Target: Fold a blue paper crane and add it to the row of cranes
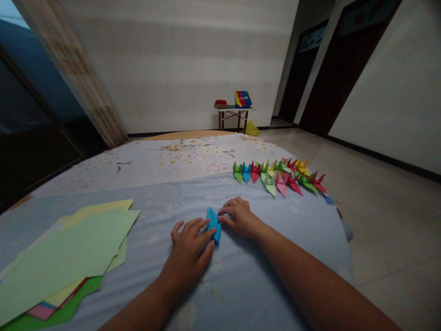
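Note:
A blue folded paper piece (214, 225) lies on the pale blue cloth (275, 239), pointed at its top end. My left hand (188, 253) presses on its lower part from the left. My right hand (240, 218) holds its upper right side with the fingertips. Beyond my right hand stands a cluster of several origami cranes (277, 177) in green, blue, red, yellow and pink. To the left of my left hand lies a loose stack of coloured paper sheets (65, 257), pale green on top.
A floral white cloth (165, 161) covers the far part of the round tabletop. Past its edge are a tiled floor and a small folding table (234, 109) holding a red object and a striped box. A curtain hangs at the left; dark doors stand at the right.

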Action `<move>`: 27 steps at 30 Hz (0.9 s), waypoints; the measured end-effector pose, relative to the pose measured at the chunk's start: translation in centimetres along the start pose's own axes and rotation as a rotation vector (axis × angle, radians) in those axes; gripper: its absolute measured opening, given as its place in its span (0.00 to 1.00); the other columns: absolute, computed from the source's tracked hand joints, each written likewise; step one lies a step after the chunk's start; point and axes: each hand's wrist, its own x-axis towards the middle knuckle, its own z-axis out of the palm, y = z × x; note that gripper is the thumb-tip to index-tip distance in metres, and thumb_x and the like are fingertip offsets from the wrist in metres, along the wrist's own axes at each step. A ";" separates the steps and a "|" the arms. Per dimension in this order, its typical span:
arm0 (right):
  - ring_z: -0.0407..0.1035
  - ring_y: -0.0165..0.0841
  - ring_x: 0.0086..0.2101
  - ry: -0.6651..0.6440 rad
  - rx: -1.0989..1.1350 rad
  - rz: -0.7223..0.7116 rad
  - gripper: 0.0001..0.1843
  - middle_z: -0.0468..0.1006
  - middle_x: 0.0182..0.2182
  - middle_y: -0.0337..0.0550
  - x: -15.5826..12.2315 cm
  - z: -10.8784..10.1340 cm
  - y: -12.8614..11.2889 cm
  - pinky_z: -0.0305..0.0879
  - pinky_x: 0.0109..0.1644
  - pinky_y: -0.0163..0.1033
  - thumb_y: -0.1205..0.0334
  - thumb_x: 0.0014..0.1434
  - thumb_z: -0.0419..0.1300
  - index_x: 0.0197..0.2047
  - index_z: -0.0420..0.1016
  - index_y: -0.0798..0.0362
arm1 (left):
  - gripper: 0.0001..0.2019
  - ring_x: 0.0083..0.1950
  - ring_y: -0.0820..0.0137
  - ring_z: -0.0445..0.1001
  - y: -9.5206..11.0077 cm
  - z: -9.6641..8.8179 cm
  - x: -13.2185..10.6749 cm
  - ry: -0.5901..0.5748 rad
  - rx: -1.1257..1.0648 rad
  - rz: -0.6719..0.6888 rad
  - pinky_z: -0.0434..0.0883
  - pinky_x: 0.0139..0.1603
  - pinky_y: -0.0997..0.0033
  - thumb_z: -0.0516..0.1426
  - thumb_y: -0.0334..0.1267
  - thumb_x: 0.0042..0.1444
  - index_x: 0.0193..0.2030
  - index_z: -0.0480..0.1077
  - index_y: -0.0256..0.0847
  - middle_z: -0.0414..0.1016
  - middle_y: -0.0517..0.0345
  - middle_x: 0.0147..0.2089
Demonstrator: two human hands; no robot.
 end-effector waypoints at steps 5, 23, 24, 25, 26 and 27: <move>0.57 0.37 0.46 0.023 -0.021 0.040 0.12 0.72 0.42 0.44 0.3 0.4 -0.4 0.48 0.50 0.45 0.54 0.61 0.54 0.41 0.76 0.48 | 0.16 0.54 0.60 0.66 0.0 -0.4 0.4 0.062 -0.025 -0.101 0.52 0.55 0.49 0.50 0.35 0.58 0.53 0.67 0.48 0.71 0.52 0.52; 0.66 0.31 0.35 0.093 0.411 0.087 0.05 0.74 0.30 0.39 0.9 0.9 -1.2 0.59 0.42 0.36 0.61 0.52 0.61 0.33 0.74 0.54 | 0.11 0.49 0.60 0.70 -0.3 0.1 1.6 0.094 -0.298 -0.369 0.57 0.54 0.47 0.52 0.43 0.57 0.44 0.70 0.44 0.75 0.53 0.44; 0.66 0.30 0.33 0.090 0.475 0.091 0.06 0.74 0.29 0.39 0.9 0.9 -1.3 0.60 0.39 0.35 0.61 0.52 0.61 0.33 0.74 0.54 | 0.12 0.49 0.60 0.70 -0.5 0.2 1.7 0.130 -0.355 -0.417 0.58 0.54 0.47 0.53 0.44 0.56 0.45 0.68 0.42 0.75 0.52 0.45; 0.66 0.29 0.32 0.085 0.541 0.096 0.06 0.74 0.28 0.38 0.9 0.9 -1.4 0.60 0.36 0.34 0.61 0.52 0.60 0.32 0.74 0.55 | 0.14 0.50 0.60 0.71 -0.6 0.3 1.8 0.161 -0.424 -0.465 0.60 0.54 0.49 0.54 0.44 0.55 0.46 0.66 0.41 0.74 0.50 0.46; 0.66 0.28 0.30 0.079 0.605 0.103 0.06 0.73 0.27 0.37 0.9 0.9 -1.4 0.60 0.34 0.33 0.61 0.52 0.60 0.32 0.73 0.55 | 0.17 0.50 0.60 0.71 -0.7 0.4 1.9 0.184 -0.504 -0.508 0.62 0.54 0.50 0.55 0.45 0.54 0.48 0.65 0.40 0.74 0.49 0.46; 0.65 0.27 0.28 0.072 0.662 0.112 0.07 0.73 0.26 0.37 0.9 0.9 -1.5 0.60 0.33 0.32 0.61 0.52 0.60 0.31 0.73 0.56 | 0.19 0.50 0.60 0.72 -0.8 0.5 2.0 0.195 -0.593 -0.543 0.64 0.53 0.53 0.56 0.45 0.52 0.49 0.63 0.40 0.74 0.49 0.46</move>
